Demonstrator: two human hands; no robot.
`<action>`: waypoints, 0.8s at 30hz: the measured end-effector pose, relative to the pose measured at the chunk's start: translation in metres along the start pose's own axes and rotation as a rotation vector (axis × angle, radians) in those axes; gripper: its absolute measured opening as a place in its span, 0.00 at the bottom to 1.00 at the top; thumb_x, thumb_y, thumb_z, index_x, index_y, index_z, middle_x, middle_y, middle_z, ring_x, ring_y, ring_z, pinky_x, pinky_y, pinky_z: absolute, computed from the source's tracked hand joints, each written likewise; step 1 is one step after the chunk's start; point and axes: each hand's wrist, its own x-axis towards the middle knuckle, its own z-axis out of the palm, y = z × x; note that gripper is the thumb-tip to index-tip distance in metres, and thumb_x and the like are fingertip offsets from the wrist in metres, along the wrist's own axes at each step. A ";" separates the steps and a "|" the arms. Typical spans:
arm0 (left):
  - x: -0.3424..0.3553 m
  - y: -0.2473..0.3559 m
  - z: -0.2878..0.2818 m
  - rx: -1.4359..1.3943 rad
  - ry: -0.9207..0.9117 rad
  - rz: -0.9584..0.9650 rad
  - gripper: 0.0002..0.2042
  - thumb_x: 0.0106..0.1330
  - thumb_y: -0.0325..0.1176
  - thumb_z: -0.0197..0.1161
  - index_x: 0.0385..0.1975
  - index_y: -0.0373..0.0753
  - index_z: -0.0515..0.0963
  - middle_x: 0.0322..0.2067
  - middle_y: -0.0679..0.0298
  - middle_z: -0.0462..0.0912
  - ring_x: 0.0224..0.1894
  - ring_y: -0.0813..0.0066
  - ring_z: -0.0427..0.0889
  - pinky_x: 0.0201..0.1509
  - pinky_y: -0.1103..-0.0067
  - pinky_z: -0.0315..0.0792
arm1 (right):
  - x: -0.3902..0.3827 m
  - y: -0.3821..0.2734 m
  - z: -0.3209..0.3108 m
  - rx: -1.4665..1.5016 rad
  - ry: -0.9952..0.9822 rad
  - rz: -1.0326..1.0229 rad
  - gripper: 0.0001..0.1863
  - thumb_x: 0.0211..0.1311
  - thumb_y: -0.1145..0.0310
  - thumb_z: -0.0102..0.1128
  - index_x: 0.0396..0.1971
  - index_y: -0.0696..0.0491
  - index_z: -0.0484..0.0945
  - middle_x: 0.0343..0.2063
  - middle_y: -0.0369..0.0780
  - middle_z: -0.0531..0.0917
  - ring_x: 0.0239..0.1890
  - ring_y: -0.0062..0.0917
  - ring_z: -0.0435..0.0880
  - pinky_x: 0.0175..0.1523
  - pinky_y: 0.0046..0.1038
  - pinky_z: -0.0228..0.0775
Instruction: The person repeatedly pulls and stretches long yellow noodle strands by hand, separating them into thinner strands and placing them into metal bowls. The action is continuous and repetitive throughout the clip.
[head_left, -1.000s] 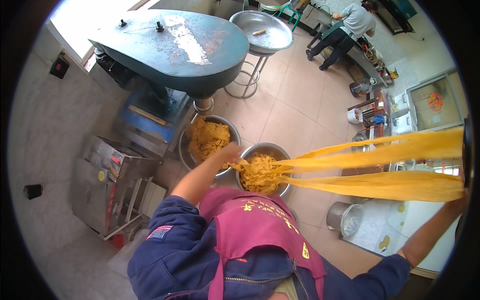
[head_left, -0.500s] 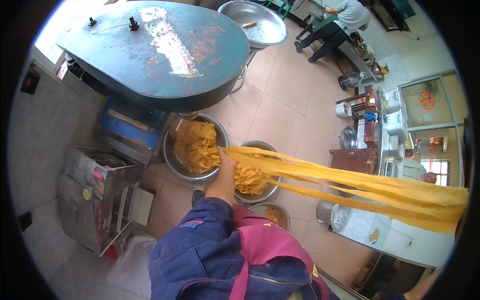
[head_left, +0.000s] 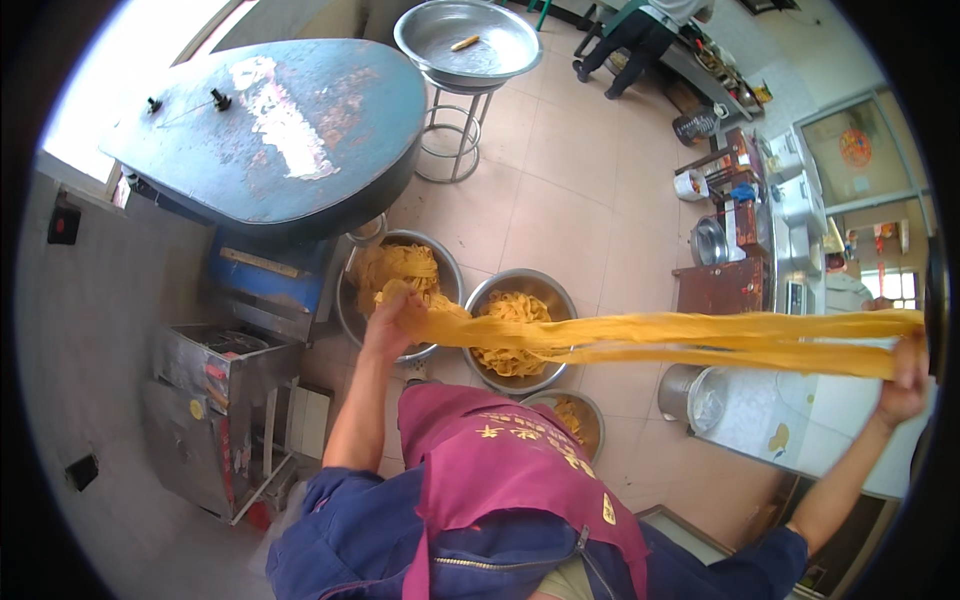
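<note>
Long, flat yellow strips (head_left: 650, 327) stretch across the view between my hands. My left hand (head_left: 398, 322) is closed round their bunched end, over the left steel basin (head_left: 353, 326), which holds a heap of similar strips. My right hand (head_left: 903, 385) grips the other end at the far right, near the rim of the view. Beneath the strips, slightly right of my left hand, a second steel basin (head_left: 566, 305) holds another heap. A smaller basin (head_left: 596, 430) with some yellow strips is partly hidden behind my maroon apron (head_left: 520, 450).
A green machine (head_left: 360, 120) stands upper left beside a steel bowl (head_left: 500, 45) on a stand. Steel equipment (head_left: 190, 420) sits left. A co-worker (head_left: 630, 55) stands at the back counter. A white table (head_left: 750, 425), bucket (head_left: 682, 395) and wooden furniture (head_left: 722, 285) line the right.
My left hand has moved left with the strips. My right hand, out of sight half a second ago, shows again higher up, and the stretched strips lie more level.
</note>
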 end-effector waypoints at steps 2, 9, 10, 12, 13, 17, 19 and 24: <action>-0.033 0.027 0.042 0.160 -0.139 -0.002 0.17 0.68 0.32 0.68 0.54 0.36 0.76 0.42 0.60 0.83 0.48 0.66 0.83 0.58 0.69 0.76 | -0.024 0.054 -0.019 -0.223 -0.132 0.159 0.31 0.63 0.73 0.56 0.67 0.61 0.67 0.57 0.49 0.79 0.38 0.23 0.72 0.43 0.26 0.63; -0.086 0.056 0.199 0.764 -0.528 0.208 0.32 0.64 0.22 0.63 0.70 0.34 0.64 0.50 0.54 0.80 0.54 0.63 0.82 0.65 0.66 0.72 | -0.109 0.292 0.004 -0.511 -0.385 0.773 0.19 0.62 0.75 0.61 0.54 0.61 0.81 0.39 0.40 0.86 0.34 0.23 0.87 0.44 0.26 0.82; -0.092 0.058 0.220 0.804 -0.589 0.209 0.33 0.65 0.17 0.58 0.72 0.34 0.63 0.52 0.52 0.79 0.56 0.62 0.81 0.66 0.67 0.72 | -0.120 0.329 -0.013 -0.525 -0.446 0.850 0.20 0.62 0.76 0.60 0.54 0.61 0.81 0.40 0.39 0.87 0.38 0.21 0.87 0.48 0.25 0.80; -0.101 0.055 0.257 0.889 -0.614 0.236 0.32 0.65 0.13 0.54 0.72 0.34 0.63 0.53 0.52 0.79 0.57 0.62 0.81 0.66 0.67 0.72 | -0.147 0.407 -0.048 -0.691 -0.468 0.939 0.22 0.59 0.78 0.61 0.56 0.61 0.81 0.42 0.39 0.88 0.48 0.22 0.85 0.57 0.26 0.75; -0.104 0.051 0.273 0.932 -0.631 0.247 0.32 0.65 0.11 0.52 0.72 0.34 0.63 0.53 0.52 0.79 0.58 0.62 0.81 0.66 0.67 0.72 | -0.163 0.441 -0.056 -0.738 -0.448 0.933 0.24 0.58 0.78 0.62 0.57 0.61 0.79 0.45 0.42 0.87 0.52 0.25 0.85 0.59 0.29 0.75; -0.099 0.026 0.318 1.205 -0.772 0.371 0.33 0.64 0.09 0.46 0.73 0.33 0.61 0.54 0.53 0.79 0.58 0.64 0.81 0.63 0.69 0.75 | -0.176 0.472 -0.001 -0.943 -0.556 0.845 0.36 0.60 0.70 0.70 0.68 0.61 0.68 0.62 0.52 0.77 0.67 0.36 0.75 0.70 0.38 0.69; -0.101 0.007 0.329 1.315 -0.760 0.377 0.34 0.64 0.09 0.43 0.73 0.36 0.61 0.54 0.54 0.80 0.56 0.66 0.83 0.61 0.70 0.77 | -0.162 0.420 0.074 -0.360 -0.593 0.689 0.42 0.63 0.62 0.73 0.72 0.60 0.62 0.67 0.53 0.72 0.71 0.37 0.70 0.74 0.39 0.64; -0.086 -0.046 0.343 1.520 -0.708 0.410 0.32 0.65 0.11 0.48 0.72 0.37 0.65 0.54 0.59 0.81 0.54 0.72 0.83 0.59 0.76 0.77 | -0.155 0.310 0.168 -0.397 -0.590 0.223 0.29 0.65 0.59 0.72 0.61 0.58 0.75 0.52 0.48 0.84 0.57 0.29 0.83 0.61 0.37 0.73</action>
